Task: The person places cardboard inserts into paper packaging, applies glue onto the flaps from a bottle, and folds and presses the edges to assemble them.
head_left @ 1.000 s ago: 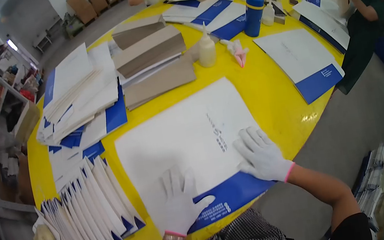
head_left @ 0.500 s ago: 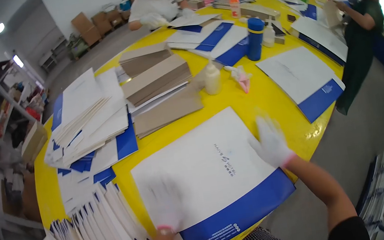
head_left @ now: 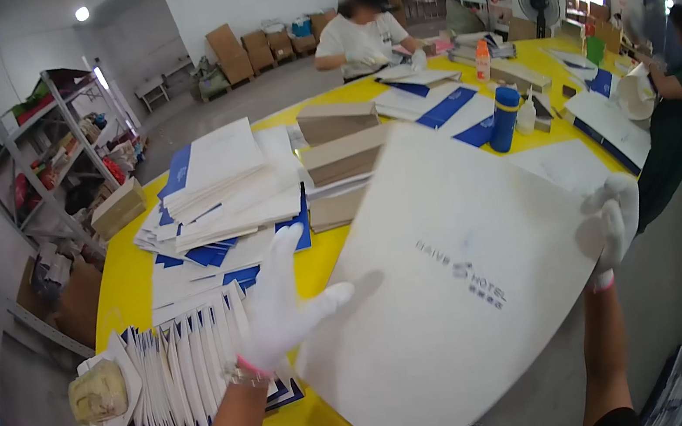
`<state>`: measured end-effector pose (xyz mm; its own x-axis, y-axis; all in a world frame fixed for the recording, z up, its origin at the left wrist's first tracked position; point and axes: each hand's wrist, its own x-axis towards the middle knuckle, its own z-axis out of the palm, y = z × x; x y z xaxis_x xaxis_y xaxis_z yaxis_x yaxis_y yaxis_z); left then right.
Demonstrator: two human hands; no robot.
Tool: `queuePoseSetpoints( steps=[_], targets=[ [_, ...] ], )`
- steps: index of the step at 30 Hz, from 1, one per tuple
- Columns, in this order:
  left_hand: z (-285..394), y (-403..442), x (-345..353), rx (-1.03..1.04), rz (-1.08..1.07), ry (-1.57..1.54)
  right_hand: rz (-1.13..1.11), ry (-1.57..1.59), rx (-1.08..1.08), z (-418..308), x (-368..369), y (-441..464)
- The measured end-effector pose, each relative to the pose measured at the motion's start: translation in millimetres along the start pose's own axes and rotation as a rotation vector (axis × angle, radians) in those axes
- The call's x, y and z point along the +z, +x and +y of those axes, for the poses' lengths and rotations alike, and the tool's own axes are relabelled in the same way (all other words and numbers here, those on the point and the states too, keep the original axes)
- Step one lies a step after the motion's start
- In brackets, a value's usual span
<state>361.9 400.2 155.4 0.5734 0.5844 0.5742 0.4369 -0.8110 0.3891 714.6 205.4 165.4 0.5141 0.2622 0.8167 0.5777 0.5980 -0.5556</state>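
Note:
A large white paper bag (head_left: 449,285) with a printed hotel logo is lifted and tilted above the table's front edge. My right hand (head_left: 615,220), in a white glove, is closed around its right edge. My left hand (head_left: 288,300), also gloved, is beside the bag's left edge with fingers spread and the thumb stretched toward it; whether the thumb touches is unclear. Left of that hand stands a row of folded white-and-blue bags (head_left: 191,363). The lifted bag hides part of the table behind it.
Stacked white-and-blue bags (head_left: 217,179) and grey-brown board strips (head_left: 341,156) lie on the yellow table (head_left: 126,280). A blue bottle (head_left: 505,118) stands farther back. One person (head_left: 367,33) sits across the table; another in green (head_left: 678,110) stands at right. Metal shelves (head_left: 57,141) are at left.
The bag that lay flat on the table is now raised and tilted, held by my right hand. My left hand has come off its surface to the left. The view has shifted.

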Motion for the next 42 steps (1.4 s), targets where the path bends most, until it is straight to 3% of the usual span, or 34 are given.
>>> queuePoseSetpoints(
  steps=[1,3,5,7,9,11,12,14,15,19,21,23,25,26,27,29,31,32,34,35,38,40,42],
  targets=[
    [1.3,15.3,0.0,-0.178,-0.172,-0.335,-0.006,0.167,-0.016,-0.4,6.1,12.1],
    [-1.0,32.6,5.7,-0.302,-0.344,-0.668,-0.001,0.329,-0.078,-4.7,18.0,26.7],
    [-10.7,22.0,19.5,-0.492,-0.329,-1.213,-0.193,0.341,-0.212,-12.1,37.0,36.7],
    [-8.3,1.7,17.2,-0.543,-0.138,-1.385,-0.138,-0.067,0.044,-22.8,40.5,26.7],
    [-7.1,-27.7,18.9,-0.482,0.012,-1.322,-0.332,0.207,0.604,-3.3,21.9,-11.3],
    [5.3,-43.6,23.0,-0.458,0.102,-1.226,-0.468,0.215,0.731,4.0,13.4,-59.3],
    [11.0,-52.1,23.1,-0.465,0.188,-1.114,-0.464,0.220,0.735,-5.6,17.4,-60.5],
    [19.4,-64.2,24.0,-0.501,0.217,-1.097,-0.341,0.301,1.011,-33.2,29.3,-60.1],
    [23.4,-68.1,24.3,-0.536,0.246,-1.089,-0.333,0.306,1.022,-31.7,32.0,-58.5],
    [41.9,-53.0,19.5,-0.679,0.304,-1.224,-0.540,0.101,0.941,-4.9,49.2,-34.1],
    [37.4,-43.6,18.2,-0.803,0.184,-0.928,-0.673,0.000,0.885,18.6,66.4,-21.4],
    [-15.7,-47.0,49.9,-0.929,0.018,-0.592,-0.953,-0.423,0.859,45.2,83.9,-19.2],
    [-97.2,-67.9,113.6,-0.863,-0.077,-0.349,-0.943,-0.492,0.846,76.5,98.9,-44.2],
    [-92.2,-65.9,119.9,-0.872,-0.066,-0.346,-0.905,-0.569,0.820,96.2,107.3,-58.0],
    [-81.4,-58.3,133.1,-0.903,0.073,-0.249,-0.912,-0.562,0.815,124.0,116.6,-80.4],
    [-79.8,-54.7,143.9,-0.939,0.208,-0.145,-0.922,-0.988,0.116,157.3,133.8,-116.4],
    [-88.3,-58.8,151.0,-0.706,0.006,0.245,-1.058,-0.891,0.037,135.1,136.5,-109.9],
    [-91.8,-63.7,156.5,-0.711,-0.004,0.245,-1.184,-0.794,-0.047,125.7,137.9,-105.2],
    [-99.5,-71.1,165.5,-0.057,-0.019,0.560,-1.163,-0.797,-0.120,158.4,135.9,-130.8],
    [-103.5,-65.5,168.2,-0.048,-0.027,0.561,-1.131,-0.802,-0.206,177.8,140.4,-140.5],
    [-114.5,-60.5,177.1,-0.036,-0.221,0.431,-1.160,-0.966,-0.161,230.1,162.0,-152.6],
    [-125.5,-49.8,188.1,-0.065,-0.274,0.714,-1.170,-0.796,-0.008,240.5,169.0,-143.8],
    [-119.2,-38.1,186.3,-0.213,-0.302,0.584,-1.194,-0.873,-0.047,227.2,163.8,-149.4]
  ],
)
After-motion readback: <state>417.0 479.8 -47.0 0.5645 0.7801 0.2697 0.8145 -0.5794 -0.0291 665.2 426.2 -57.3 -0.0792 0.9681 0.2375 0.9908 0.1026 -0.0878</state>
